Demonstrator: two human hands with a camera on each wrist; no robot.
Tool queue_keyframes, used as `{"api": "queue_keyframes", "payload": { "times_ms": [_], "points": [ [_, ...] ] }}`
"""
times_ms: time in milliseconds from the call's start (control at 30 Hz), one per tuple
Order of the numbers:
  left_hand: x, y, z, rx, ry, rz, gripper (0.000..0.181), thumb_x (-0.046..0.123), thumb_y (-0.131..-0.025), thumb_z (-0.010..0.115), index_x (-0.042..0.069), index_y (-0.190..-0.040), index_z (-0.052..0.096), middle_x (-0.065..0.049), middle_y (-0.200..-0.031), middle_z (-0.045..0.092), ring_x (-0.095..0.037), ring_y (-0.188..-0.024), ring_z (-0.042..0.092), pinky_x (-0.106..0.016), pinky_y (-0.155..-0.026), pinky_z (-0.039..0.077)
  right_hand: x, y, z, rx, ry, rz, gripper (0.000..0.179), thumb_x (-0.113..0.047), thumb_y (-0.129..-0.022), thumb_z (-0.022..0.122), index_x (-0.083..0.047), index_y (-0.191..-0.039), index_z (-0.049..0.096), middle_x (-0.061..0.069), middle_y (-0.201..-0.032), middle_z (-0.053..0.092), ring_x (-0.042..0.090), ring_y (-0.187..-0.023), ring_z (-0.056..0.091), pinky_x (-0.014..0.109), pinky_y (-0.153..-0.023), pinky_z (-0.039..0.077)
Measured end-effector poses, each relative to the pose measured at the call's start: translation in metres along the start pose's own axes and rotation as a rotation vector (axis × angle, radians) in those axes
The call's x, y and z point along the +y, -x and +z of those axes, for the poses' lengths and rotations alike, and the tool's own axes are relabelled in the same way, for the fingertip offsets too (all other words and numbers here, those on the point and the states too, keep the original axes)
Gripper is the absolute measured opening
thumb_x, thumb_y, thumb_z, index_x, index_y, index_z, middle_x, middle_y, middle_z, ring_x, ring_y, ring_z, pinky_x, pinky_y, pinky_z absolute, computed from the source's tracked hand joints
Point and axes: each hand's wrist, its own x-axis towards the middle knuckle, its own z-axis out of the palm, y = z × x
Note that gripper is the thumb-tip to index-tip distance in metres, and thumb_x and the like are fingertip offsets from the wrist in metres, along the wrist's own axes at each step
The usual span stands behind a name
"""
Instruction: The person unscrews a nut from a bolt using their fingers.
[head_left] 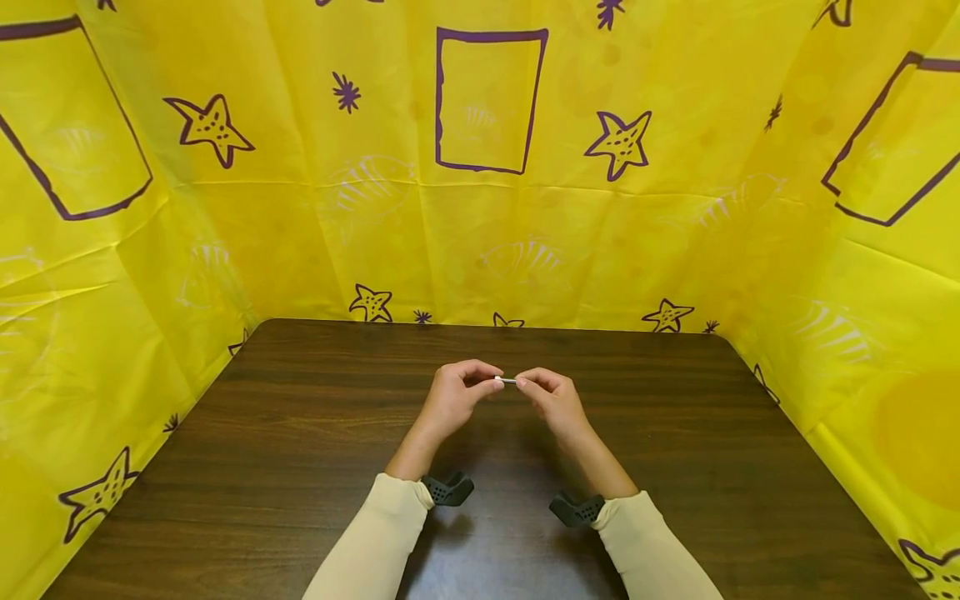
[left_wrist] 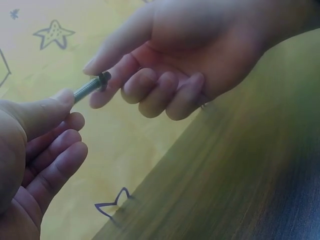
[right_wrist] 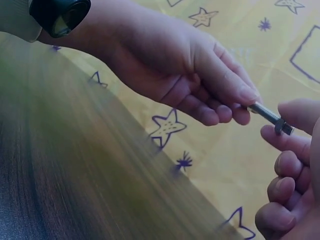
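A small threaded bolt (head_left: 507,381) bridges the two hands above the table. My left hand (head_left: 453,398) pinches one end of the bolt between thumb and index finger, hiding that end. Toward the other end sits a nut (right_wrist: 279,125), with a short tip of the bolt showing past it. The thumb and index finger of my right hand (head_left: 553,402) are on either side of the nut, right at it. In the left wrist view, the right hand's other fingers (left_wrist: 157,95) curl toward its palm.
Beneath the hands is a dark wood-grain table (head_left: 300,417). A yellow cloth (head_left: 480,225) with starfish and fish drawings surrounds its back and sides. Each wrist wears a dark camera mount, one on the left (head_left: 448,490) and one on the right (head_left: 576,509).
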Motion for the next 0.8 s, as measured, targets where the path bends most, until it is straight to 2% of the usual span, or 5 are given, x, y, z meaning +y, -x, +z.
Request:
{"api": "queue_keyframes", "payload": {
  "times_ms": [333,533,600,667,800],
  "points": [
    [0.001,0.0,0.0,-0.001,-0.008,-0.014,0.013,-0.001,-0.085,0.072,-0.008,-0.096,0.071,-0.018,-0.083,0.069,-0.038,-0.074,0.066,-0.026,-0.064,0.052,0.005,0.001,-0.002,-0.029,-0.01,-0.161,0.022,-0.002,-0.092,0.065,0.012,-0.108,0.064,-0.002,-0.063,0.043,0.009,-0.05,0.032,0.022,-0.047,0.026],
    [0.002,0.0,0.0,0.007,0.019,-0.013,0.013,-0.003,-0.085,0.071,-0.01,-0.096,0.07,-0.021,-0.084,0.069,-0.043,-0.076,0.065,-0.048,-0.07,0.055,0.005,0.0,-0.003,-0.047,-0.006,-0.215,0.022,0.006,-0.09,0.063,0.014,-0.111,0.062,-0.001,-0.063,0.042,0.008,-0.05,0.032,0.022,-0.048,0.027],
    [0.003,0.0,0.0,0.013,0.021,-0.015,0.012,-0.003,-0.085,0.071,-0.009,-0.096,0.07,-0.021,-0.084,0.069,-0.043,-0.076,0.065,-0.052,-0.07,0.054,0.003,0.0,-0.002,-0.049,0.0,-0.221,0.027,0.009,-0.089,0.063,0.015,-0.115,0.06,0.0,-0.064,0.042,0.008,-0.052,0.033,0.022,-0.049,0.028],
    [0.003,0.001,0.0,0.014,0.019,-0.018,0.012,-0.003,-0.085,0.071,-0.009,-0.096,0.071,-0.02,-0.084,0.069,-0.043,-0.076,0.066,-0.05,-0.07,0.055,-0.002,0.002,-0.001,-0.043,0.029,-0.223,0.03,0.01,-0.087,0.065,0.015,-0.117,0.06,0.001,-0.065,0.043,0.008,-0.054,0.035,0.021,-0.051,0.029],
    [0.002,0.0,0.0,0.006,0.001,-0.021,0.012,-0.001,-0.085,0.072,-0.008,-0.095,0.071,-0.018,-0.084,0.07,-0.037,-0.074,0.067,-0.033,-0.067,0.055,-0.018,0.009,0.005,-0.005,0.149,-0.206,0.026,0.004,-0.089,0.067,0.014,-0.112,0.063,0.001,-0.064,0.044,0.007,-0.055,0.036,0.021,-0.052,0.03]
  ]
}}
